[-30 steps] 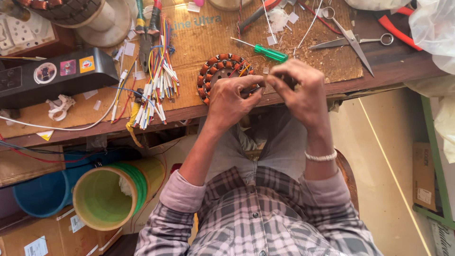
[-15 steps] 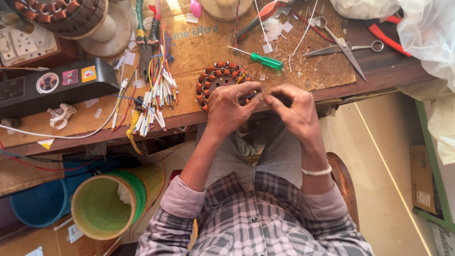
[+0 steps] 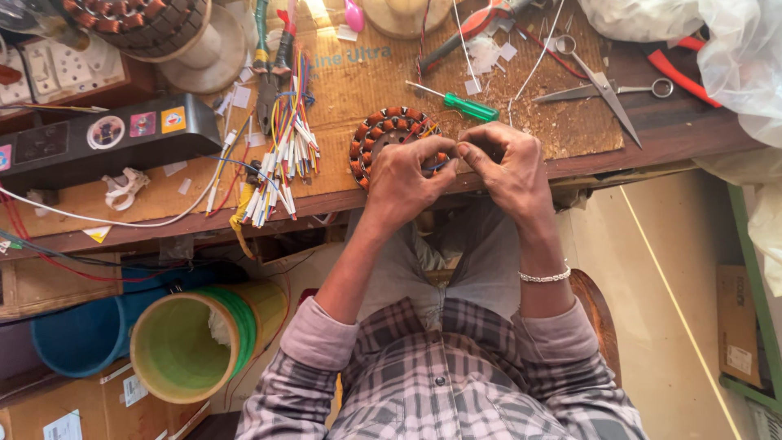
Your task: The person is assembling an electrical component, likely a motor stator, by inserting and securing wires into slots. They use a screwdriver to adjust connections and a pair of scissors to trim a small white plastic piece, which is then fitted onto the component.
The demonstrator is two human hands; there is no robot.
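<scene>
**Hands meet at the stator's edge**

Where the bench edge meets the person's lap, both hands work at the near rim of a round stator (image 3: 389,138) wound with copper coils. The left hand (image 3: 405,173) rests over its lower right side, fingers curled and thumb pressed toward the other hand. The right hand (image 3: 507,167) comes in from the right, thumb and forefinger pinched on something small between the two hands; whether that is a wire end cannot be told, as the fingers hide it.

Judging by the coils, the winding looks complete all round the ring, so what is left seems to be the lead ends at this one spot. A bundle of coloured wires (image 3: 281,159) lies just left of the stator, and a green screwdriver (image 3: 456,102) and scissors (image 3: 607,90) lie beyond it, untouched.

Below the bench stand a yellow-green bucket (image 3: 175,346) holding a white scrap, and a blue tub (image 3: 77,334) whose contents are out of sight.
</scene>
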